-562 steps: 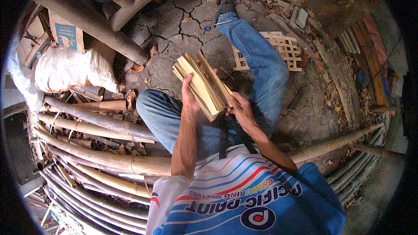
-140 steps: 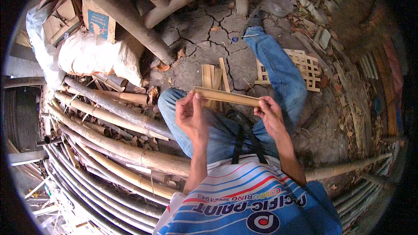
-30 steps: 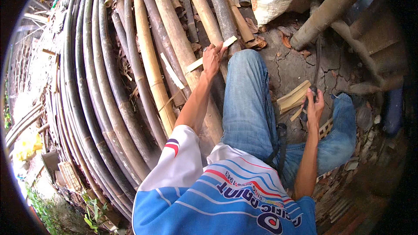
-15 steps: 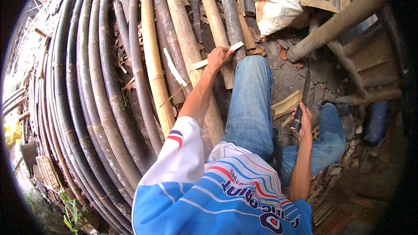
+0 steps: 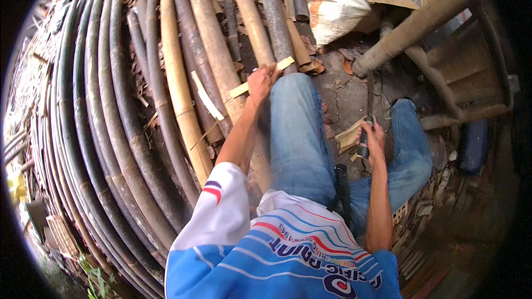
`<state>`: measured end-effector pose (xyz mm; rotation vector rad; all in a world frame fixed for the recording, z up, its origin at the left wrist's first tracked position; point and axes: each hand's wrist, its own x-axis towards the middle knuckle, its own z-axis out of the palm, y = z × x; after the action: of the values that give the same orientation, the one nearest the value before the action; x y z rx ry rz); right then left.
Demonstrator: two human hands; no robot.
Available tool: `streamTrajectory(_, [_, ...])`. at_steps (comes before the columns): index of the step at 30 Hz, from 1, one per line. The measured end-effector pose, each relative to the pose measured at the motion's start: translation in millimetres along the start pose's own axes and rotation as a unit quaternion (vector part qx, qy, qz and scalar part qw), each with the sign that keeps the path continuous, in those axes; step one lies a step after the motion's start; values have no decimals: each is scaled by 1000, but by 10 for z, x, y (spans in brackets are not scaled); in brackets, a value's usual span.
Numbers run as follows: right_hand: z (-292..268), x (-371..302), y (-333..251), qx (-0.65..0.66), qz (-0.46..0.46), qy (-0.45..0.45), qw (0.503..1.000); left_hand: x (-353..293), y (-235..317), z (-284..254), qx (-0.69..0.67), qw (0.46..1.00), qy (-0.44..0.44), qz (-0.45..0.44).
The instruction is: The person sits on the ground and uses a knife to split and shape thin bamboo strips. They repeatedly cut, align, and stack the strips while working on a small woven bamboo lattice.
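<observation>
Holding: left hand [image 5: 261,82], closed on pale strip [image 5: 285,63] over bamboo poles [image 5: 208,11]; right hand [image 5: 376,139], wrapped round dark handle [image 5: 363,150] of long knife [image 5: 370,94]; stacked strips [image 5: 348,135] just beside.

The head-worn fisheye (left of 2) looks steeply down.

The bare left grip [image 5: 261,82] is closed just beside the blue denim-clad knee [image 5: 296,91]. The bare right grip [image 5: 374,140] curls tightly, forearm [image 5: 378,205] pointing forward.

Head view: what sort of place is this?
Probably a makeshift bamboo-working spot: long bamboo poles lie side by side, the ground is cracked earth, and pale strips lie in a pile.
</observation>
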<state>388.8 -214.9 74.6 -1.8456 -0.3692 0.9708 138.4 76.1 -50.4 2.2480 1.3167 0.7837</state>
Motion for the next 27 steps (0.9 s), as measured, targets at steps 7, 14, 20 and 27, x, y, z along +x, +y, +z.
streamTrajectory(7, [683, 519, -88, -53, -144, -91, 984, 69, 195, -128, 40, 999, -30, -12])
streamTrajectory(14, [1224, 1119, -160, -275, -219, -168, 921, 116, 225, -63, 53, 998, -34, -22])
streamTrajectory(20, [1373, 1418, -259, -214, -216, -223, 926, 135, 218, 34, 72, 996, -33, -48])
streamTrajectory(27, [1390, 1450, -102, -174, -258, -213, 926, 259, 367, -13, 79, 991, -56, -94])
